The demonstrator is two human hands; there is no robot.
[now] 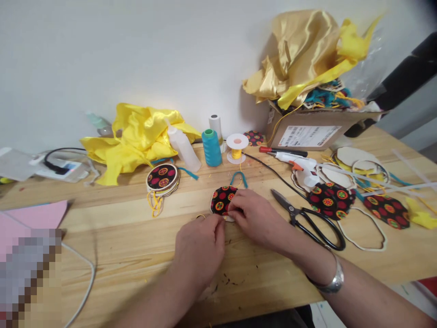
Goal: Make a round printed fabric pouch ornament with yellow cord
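Observation:
A small black fabric-covered piece [222, 200] with red and orange round motifs lies on the table in front of me. My right hand [254, 216] is closed at its right and lower edge, fingers curled over the pale rim. At the lower left edge, my left hand [201, 243] is pinched shut; a bit of yellow cord [201, 216] loops out by its fingers. The fingertips nearly meet, and they hide exactly what they grip. Behind the piece, a teal cord loop [239, 175] sticks out, and yellow thread runs back toward a white spool [237, 146].
Black-handled scissors [307, 221] lie open right of my hands. A glue gun [297, 160], patterned fabric pieces [331, 201] and pale frames [384, 237] crowd the right. Behind stand a teal thread cone [211, 148], a white bottle [184, 148] and a cardboard box [307, 130]. Leftward lies a round patterned piece [162, 176].

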